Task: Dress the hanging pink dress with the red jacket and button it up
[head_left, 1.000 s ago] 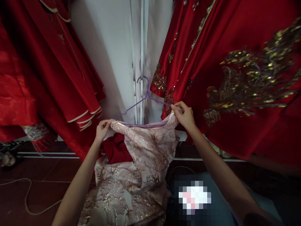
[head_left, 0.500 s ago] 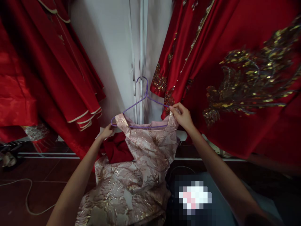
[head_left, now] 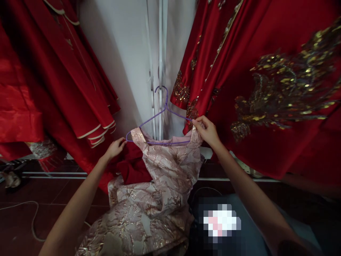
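Note:
A purple wire hanger (head_left: pixel 153 119) carries a pink and gold brocade dress (head_left: pixel 170 170), with one wide strap over each side. My left hand (head_left: pixel 115 148) has its fingertips closed at the hanger's left end, just outside the left strap. My right hand (head_left: pixel 208 132) pinches the hanger's right shoulder, beside the top of the right strap. The hanger's hook points up in front of white poles. Below my hands the dress drapes toward me in folds. Dark red cloth (head_left: pixel 135 169) lies by the dress bodice, under the left strap.
Red garments (head_left: pixel 80 89) hang on the left; red garments with gold sequins (head_left: pixel 287 89) hang on the right. Thin white poles (head_left: pixel 160 46) stand before a pale wall. A low white rail (head_left: pixel 61 175), a cable (head_left: pixel 33 220) and shoes (head_left: pixel 10 180) are near the dark tiled floor.
My left hand has shifted a little up and left at the hanger's end, its forearm swinging outward. My right hand keeps its pinch. The dress's lower part spreads slightly further left.

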A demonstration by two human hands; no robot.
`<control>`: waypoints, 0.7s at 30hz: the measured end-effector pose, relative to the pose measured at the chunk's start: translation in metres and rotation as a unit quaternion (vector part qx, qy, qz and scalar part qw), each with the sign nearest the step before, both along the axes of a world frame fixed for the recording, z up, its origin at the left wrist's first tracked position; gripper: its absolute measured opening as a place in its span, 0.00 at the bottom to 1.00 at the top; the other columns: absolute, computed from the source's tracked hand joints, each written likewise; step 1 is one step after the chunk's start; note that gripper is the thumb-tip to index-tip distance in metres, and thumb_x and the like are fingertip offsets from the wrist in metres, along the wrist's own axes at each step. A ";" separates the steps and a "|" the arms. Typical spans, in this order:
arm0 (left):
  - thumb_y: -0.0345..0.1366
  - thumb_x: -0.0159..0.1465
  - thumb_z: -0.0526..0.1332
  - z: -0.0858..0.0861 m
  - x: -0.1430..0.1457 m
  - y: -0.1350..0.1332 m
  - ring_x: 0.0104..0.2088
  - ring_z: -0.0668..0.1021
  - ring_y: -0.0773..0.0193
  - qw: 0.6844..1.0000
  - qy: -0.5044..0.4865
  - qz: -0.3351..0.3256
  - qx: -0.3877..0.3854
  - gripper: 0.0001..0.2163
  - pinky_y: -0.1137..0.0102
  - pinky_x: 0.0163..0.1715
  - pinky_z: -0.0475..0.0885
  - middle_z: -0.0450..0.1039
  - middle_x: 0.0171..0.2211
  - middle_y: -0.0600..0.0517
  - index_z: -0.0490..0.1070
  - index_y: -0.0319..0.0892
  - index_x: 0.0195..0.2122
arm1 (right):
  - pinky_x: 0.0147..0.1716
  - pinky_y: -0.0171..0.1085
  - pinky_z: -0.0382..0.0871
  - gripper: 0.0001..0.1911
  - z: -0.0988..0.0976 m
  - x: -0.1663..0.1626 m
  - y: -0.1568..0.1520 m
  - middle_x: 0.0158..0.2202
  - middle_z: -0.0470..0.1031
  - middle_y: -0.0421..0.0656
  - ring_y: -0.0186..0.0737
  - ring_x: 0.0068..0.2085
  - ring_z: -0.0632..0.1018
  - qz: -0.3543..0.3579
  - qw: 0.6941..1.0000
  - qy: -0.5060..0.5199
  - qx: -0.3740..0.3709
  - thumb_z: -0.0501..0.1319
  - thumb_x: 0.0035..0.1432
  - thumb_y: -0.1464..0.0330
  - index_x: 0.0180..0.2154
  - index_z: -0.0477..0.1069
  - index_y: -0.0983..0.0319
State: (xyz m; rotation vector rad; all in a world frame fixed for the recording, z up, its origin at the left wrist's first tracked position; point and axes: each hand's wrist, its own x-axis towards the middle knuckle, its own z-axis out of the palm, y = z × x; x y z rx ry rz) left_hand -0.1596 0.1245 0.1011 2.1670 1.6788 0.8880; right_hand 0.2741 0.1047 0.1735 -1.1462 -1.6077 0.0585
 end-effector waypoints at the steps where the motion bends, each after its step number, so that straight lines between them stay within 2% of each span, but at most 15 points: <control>1: 0.46 0.61 0.50 0.015 0.005 0.002 0.36 0.75 0.60 0.999 0.031 0.016 0.037 0.15 0.69 0.38 0.67 0.75 0.36 0.49 0.70 0.42 0.37 | 0.27 0.32 0.60 0.16 0.000 0.000 0.000 0.23 0.67 0.38 0.34 0.25 0.67 -0.002 1.000 -0.001 0.001 0.55 0.55 0.53 0.28 0.66 0.60; 3: 0.44 0.62 0.48 0.048 0.022 0.007 0.35 0.76 0.58 0.992 0.075 0.066 0.081 0.16 0.68 0.36 0.67 0.75 0.36 0.46 0.71 0.41 0.36 | 0.27 0.32 0.60 0.17 0.003 0.000 -0.003 0.23 0.67 0.37 0.34 0.25 0.67 -0.011 1.000 -0.004 0.006 0.55 0.55 0.53 0.27 0.66 0.60; 6: 0.42 0.62 0.49 0.096 0.059 0.002 0.37 0.76 0.54 0.976 0.142 0.127 0.108 0.15 0.66 0.36 0.67 0.75 0.36 0.42 0.71 0.39 0.35 | 0.29 0.33 0.60 0.16 0.008 -0.004 -0.017 0.24 0.69 0.38 0.35 0.26 0.69 -0.039 0.999 -0.019 0.022 0.56 0.55 0.54 0.27 0.66 0.60; 9: 0.40 0.62 0.50 0.127 0.105 -0.019 0.37 0.76 0.51 0.969 0.160 0.143 0.125 0.13 0.65 0.36 0.67 0.75 0.34 0.40 0.70 0.38 0.34 | 0.32 0.34 0.60 0.15 0.011 -0.015 -0.039 0.24 0.70 0.38 0.36 0.27 0.69 -0.085 0.994 -0.048 0.044 0.56 0.56 0.56 0.26 0.65 0.60; 11: 0.39 0.63 0.50 0.134 0.134 -0.036 0.35 0.77 0.53 0.974 0.128 0.119 0.146 0.11 0.66 0.35 0.67 0.74 0.32 0.41 0.67 0.38 0.39 | 0.33 0.35 0.59 0.15 0.010 -0.023 -0.053 0.24 0.70 0.38 0.36 0.27 0.69 -0.110 0.991 -0.061 0.051 0.56 0.56 0.56 0.25 0.64 0.60; 13: 0.39 0.65 0.48 0.133 0.153 -0.048 0.33 0.76 0.55 0.980 0.070 0.078 0.170 0.11 0.67 0.34 0.66 0.73 0.31 0.44 0.63 0.39 0.41 | 0.32 0.35 0.58 0.15 0.010 -0.028 -0.061 0.24 0.69 0.38 0.36 0.27 0.69 -0.110 0.991 -0.064 0.043 0.55 0.56 0.56 0.25 0.63 0.60; 15: 0.40 0.66 0.46 0.127 0.159 -0.050 0.33 0.76 0.57 0.981 0.010 0.047 0.186 0.10 0.67 0.35 0.66 0.72 0.31 0.46 0.61 0.41 0.42 | 0.30 0.34 0.58 0.16 0.013 -0.025 -0.059 0.23 0.68 0.37 0.35 0.26 0.68 -0.074 0.995 -0.069 0.017 0.54 0.57 0.55 0.25 0.62 0.60; 17: 0.41 0.65 0.47 0.123 0.153 -0.046 0.36 0.75 0.56 0.979 -0.023 0.039 0.199 0.10 0.65 0.39 0.65 0.70 0.32 0.47 0.61 0.42 0.39 | 0.28 0.33 0.58 0.19 0.021 -0.016 -0.048 0.20 0.65 0.37 0.34 0.25 0.67 -0.018 0.996 -0.090 -0.020 0.53 0.57 0.54 0.21 0.61 0.60; 19: 0.41 0.64 0.50 0.123 0.140 -0.037 0.39 0.73 0.54 0.981 -0.014 0.029 0.190 0.09 0.63 0.42 0.64 0.69 0.32 0.46 0.62 0.41 0.36 | 0.26 0.34 0.58 0.24 0.031 -0.007 -0.028 0.17 0.61 0.38 0.35 0.24 0.66 0.044 0.987 -0.115 -0.099 0.52 0.56 0.51 0.17 0.60 0.60; 20: 0.40 0.63 0.51 0.124 0.132 -0.032 0.38 0.73 0.54 0.986 0.001 0.015 0.167 0.08 0.63 0.42 0.63 0.68 0.31 0.46 0.63 0.41 0.33 | 0.24 0.35 0.57 0.25 0.035 -0.005 -0.016 0.16 0.60 0.38 0.35 0.22 0.65 0.082 0.974 -0.126 -0.168 0.52 0.55 0.50 0.16 0.60 0.60; 21: 0.40 0.62 0.52 0.127 0.124 -0.026 0.37 0.73 0.55 0.991 0.018 -0.008 0.132 0.08 0.63 0.42 0.64 0.68 0.29 0.47 0.63 0.41 0.31 | 0.22 0.35 0.57 0.26 0.039 -0.004 -0.004 0.15 0.60 0.38 0.34 0.20 0.64 0.131 0.949 -0.132 -0.256 0.52 0.54 0.48 0.16 0.62 0.60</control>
